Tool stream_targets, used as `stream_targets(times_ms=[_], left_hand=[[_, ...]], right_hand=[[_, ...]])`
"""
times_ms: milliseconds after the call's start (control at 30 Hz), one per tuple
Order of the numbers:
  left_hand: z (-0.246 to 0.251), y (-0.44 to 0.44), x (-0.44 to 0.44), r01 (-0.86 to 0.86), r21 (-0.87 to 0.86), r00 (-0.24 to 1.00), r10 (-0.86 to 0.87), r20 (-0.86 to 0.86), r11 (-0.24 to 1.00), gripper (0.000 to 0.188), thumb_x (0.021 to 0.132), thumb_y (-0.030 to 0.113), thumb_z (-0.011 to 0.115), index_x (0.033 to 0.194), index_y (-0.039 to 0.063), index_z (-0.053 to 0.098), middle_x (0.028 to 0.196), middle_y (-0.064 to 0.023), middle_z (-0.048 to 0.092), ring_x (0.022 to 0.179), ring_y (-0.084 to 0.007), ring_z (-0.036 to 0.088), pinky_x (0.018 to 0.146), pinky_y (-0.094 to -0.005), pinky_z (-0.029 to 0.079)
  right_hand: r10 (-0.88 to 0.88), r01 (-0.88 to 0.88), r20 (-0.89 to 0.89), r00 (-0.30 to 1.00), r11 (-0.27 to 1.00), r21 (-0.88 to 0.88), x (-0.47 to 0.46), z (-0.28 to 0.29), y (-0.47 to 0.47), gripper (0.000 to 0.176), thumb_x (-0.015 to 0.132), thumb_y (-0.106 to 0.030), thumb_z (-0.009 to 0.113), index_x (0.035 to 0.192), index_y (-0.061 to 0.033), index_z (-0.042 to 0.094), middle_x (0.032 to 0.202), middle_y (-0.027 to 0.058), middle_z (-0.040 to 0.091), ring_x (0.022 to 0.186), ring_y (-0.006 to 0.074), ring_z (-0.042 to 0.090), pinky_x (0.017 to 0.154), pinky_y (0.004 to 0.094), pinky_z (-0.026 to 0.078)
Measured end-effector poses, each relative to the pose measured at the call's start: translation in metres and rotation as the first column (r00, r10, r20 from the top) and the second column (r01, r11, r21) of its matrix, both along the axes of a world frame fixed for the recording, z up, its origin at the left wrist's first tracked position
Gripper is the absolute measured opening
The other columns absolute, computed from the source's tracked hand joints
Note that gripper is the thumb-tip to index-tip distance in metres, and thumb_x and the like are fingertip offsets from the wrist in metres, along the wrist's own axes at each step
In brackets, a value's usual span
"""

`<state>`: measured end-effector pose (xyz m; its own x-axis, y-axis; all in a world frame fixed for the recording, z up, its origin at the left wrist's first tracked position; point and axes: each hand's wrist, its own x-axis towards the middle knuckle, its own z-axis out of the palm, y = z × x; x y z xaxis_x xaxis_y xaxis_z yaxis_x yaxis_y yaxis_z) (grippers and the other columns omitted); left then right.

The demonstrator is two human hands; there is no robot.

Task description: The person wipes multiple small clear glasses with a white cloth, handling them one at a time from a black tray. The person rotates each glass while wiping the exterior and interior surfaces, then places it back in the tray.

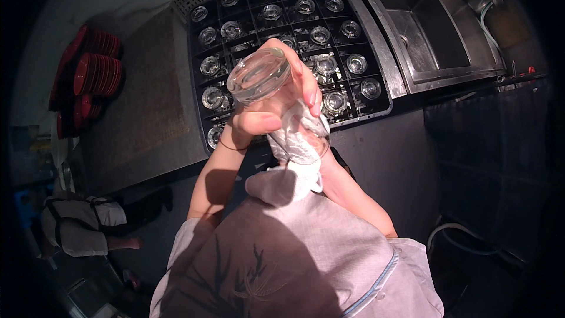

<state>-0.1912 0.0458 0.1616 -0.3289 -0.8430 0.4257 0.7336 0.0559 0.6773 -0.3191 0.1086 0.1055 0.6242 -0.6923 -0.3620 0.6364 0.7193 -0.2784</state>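
Note:
My left hand (269,117) grips a clear drinking glass (258,77) tilted with its thick base up, just above the near part of a black rack. A white cloth (295,145) is bunched in the glass's mouth and hangs below it. Behind the glass wall, my right hand (315,141) is pushed inside with the cloth; its fingers are mostly hidden. The black compartment rack (387,104) on the counter holds several upturned glasses (325,64), one to a compartment, bases up.
Stacks of red dishes (99,74) stand on the metal counter (145,97) at the left. To the right of the rack is a stainless steel sink (423,35) with a faucet and a hose. Another person (84,225) is at the lower left, away from my hands.

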Motion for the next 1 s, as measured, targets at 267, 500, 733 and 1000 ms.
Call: stream_targets(times_ms=[267, 500, 733, 1000], left_hand=[[-0.018, -0.017, 0.016, 0.064, -0.078, 0.916, -0.089, -0.392, 0.995, 0.059, 0.070, 0.038, 0.073, 0.107, 0.003, 0.045, 0.081, -0.0059, 0.054, 0.070, -0.0193, 0.058, 0.075, -0.0340, 0.049], [-0.022, -0.004, 0.027, 0.025, 0.262, 0.904, 0.090, -0.419, 0.965, 0.059, 0.085, 0.054, 0.055, 0.111, 0.002, 0.050, 0.096, -0.0108, 0.053, 0.090, -0.0231, 0.053, 0.087, -0.0416, 0.049], [-0.017, 0.037, -0.036, -0.457, 0.280, 0.883, 0.392, 0.259, 0.844, 0.057, 0.097, 0.048, 0.032, 0.127, 0.001, 0.040, 0.119, -0.0134, 0.052, 0.107, -0.0175, 0.053, 0.093, -0.0333, 0.042], [-0.017, 0.033, -0.015, -0.291, 0.357, 0.903, 0.132, 0.409, 0.887, 0.064, 0.090, 0.044, 0.054, 0.131, -0.003, 0.040, 0.122, -0.0064, 0.051, 0.108, -0.0110, 0.046, 0.096, -0.0265, 0.035]], right_hand=[[0.482, -0.457, 0.004, 0.876, 0.829, 0.321, -0.036, 0.044, 0.016, 0.046, 0.072, -0.023, 0.069, 0.109, 0.0017, 0.056, 0.093, 0.0115, 0.064, 0.086, 0.0238, 0.064, 0.072, 0.0325, 0.052], [-0.322, 0.297, 0.059, 0.945, 0.766, -0.570, -0.086, 0.005, 0.000, 0.092, 0.079, -0.068, 0.043, 0.139, -0.0012, 0.026, 0.132, 0.0197, 0.042, 0.117, 0.0289, 0.048, 0.093, 0.0397, 0.044], [-0.488, -0.376, -0.585, 0.648, 0.463, -0.802, -0.044, 0.049, -0.032, 0.101, 0.057, -0.023, 0.085, 0.136, 0.0035, 0.029, 0.126, 0.0181, 0.050, 0.119, 0.0254, 0.049, 0.098, 0.0351, 0.039], [0.056, -0.048, 0.005, 0.998, 0.898, -0.437, -0.048, 0.035, -0.030, 0.084, 0.054, -0.008, 0.074, 0.128, 0.0033, 0.035, 0.092, 0.0178, 0.060, 0.071, 0.0269, 0.063, 0.065, 0.0357, 0.054]])
